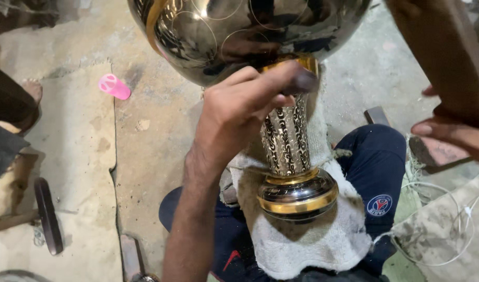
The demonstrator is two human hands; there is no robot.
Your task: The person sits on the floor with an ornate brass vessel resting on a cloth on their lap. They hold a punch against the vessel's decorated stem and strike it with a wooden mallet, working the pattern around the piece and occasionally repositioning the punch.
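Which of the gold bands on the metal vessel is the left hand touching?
The left hand touches the upper gold band, right under the bowl. The lower gold bands circle the base knob, resting untouched on the white cloth.

Left hand [239, 112] grips the metal trophy [286, 136] stem.

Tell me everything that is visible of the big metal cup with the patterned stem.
The metal cup looks like polished, mirror-bright metal with gold-coloured bands. Its wide rounded bowl fills the top of the view and bears thin engraved circles; its rim is out of frame. Below come a gold collar, a narrow stem with a dark curling pattern, and a round foot ringed in gold. It lies across the person's lap on a dirty white cloth, foot nearest the camera. The left hand presses on the collar; the right hand is apart from it.
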